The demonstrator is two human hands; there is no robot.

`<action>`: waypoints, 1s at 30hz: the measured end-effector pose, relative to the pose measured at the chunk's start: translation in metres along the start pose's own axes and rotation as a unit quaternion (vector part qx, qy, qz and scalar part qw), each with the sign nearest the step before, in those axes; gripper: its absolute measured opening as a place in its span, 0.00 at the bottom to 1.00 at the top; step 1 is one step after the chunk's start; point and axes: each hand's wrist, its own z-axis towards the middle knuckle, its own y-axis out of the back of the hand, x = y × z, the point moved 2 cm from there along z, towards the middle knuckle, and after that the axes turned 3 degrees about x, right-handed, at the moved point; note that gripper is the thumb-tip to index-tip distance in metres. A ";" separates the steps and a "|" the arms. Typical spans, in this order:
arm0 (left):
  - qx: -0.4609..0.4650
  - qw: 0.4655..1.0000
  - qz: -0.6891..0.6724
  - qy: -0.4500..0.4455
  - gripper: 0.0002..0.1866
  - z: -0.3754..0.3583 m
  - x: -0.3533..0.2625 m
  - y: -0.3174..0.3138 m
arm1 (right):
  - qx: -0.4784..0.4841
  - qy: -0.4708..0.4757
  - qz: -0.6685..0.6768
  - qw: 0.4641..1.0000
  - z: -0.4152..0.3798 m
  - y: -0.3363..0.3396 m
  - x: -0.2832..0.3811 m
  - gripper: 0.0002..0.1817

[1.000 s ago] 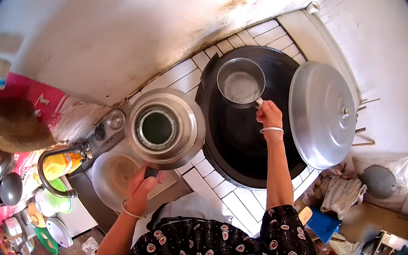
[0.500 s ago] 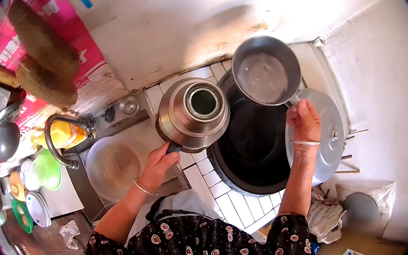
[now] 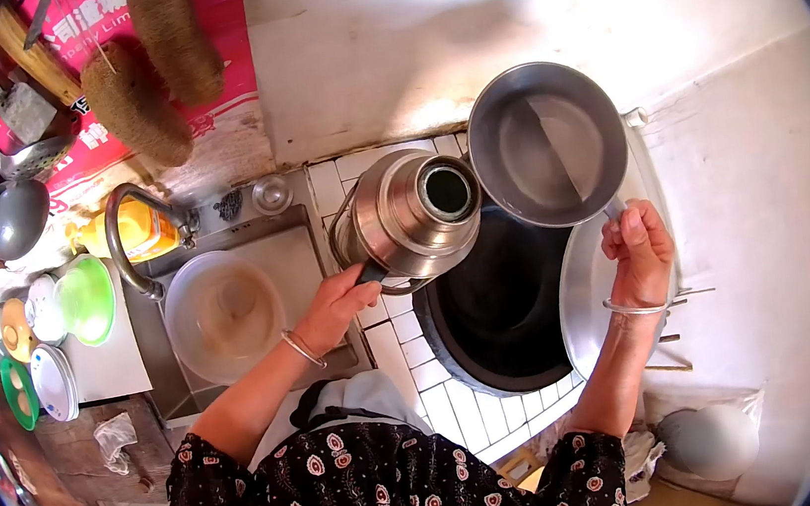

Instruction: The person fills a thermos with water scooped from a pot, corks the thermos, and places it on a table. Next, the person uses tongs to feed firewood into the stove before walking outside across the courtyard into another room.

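My left hand [image 3: 336, 306] is closed round the black side handle of a steel thermos flask [image 3: 401, 218]. The flask has no lid on and leans right, its round mouth facing the dipper. In my right hand [image 3: 640, 251] is the short handle of a metal water dipper [image 3: 547, 142], held up beside the flask's mouth. Clear liquid seems to lie in the dipper's bottom, partly in shade. Below both is a wide black wok [image 3: 502, 312] set into a white-tiled stove top [image 3: 458, 412]. A grey metal lid [image 3: 587, 317] leans at its right, partly hidden by my right hand.
To the left is a sink [image 3: 299, 245] with a curved tap [image 3: 115, 246] and a translucent basin [image 3: 226, 348]. Stacked bowls [image 3: 55, 383] stand beyond it. Ladles [image 3: 16, 217] and loofahs [image 3: 134, 109] hang at the upper left. A white wall [image 3: 384, 65] rises behind the stove.
The view has shifted a little. The flask has tipped further right, and its mouth is closer to the dipper. The dipper has moved slightly right with my right hand.
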 end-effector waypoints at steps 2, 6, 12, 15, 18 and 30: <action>-0.002 1.000 -0.003 0.001 0.10 0.000 0.002 0.000 | 0.011 0.008 -0.019 1.000 -0.002 -0.003 0.005 0.13; -0.004 1.000 -0.001 -0.005 0.11 0.000 0.001 -0.001 | 0.028 0.022 -0.051 0.998 -0.005 -0.008 0.012 0.12; -0.004 1.000 -0.004 0.001 0.12 0.000 -0.001 0.000 | 0.050 0.051 -0.093 0.993 -0.005 -0.012 0.019 0.12; -0.006 1.000 -0.006 -0.005 0.12 0.000 0.001 -0.001 | 0.054 0.058 -0.109 0.991 -0.005 -0.013 0.021 0.12; -0.006 1.000 -0.007 -0.003 0.13 0.000 -0.002 -0.001 | 0.049 0.065 -0.122 0.989 -0.005 -0.014 0.023 0.12; -0.004 1.000 -0.003 -0.006 0.14 0.001 -0.001 -0.001 | 0.051 0.104 -0.163 0.980 -0.002 -0.013 0.035 0.11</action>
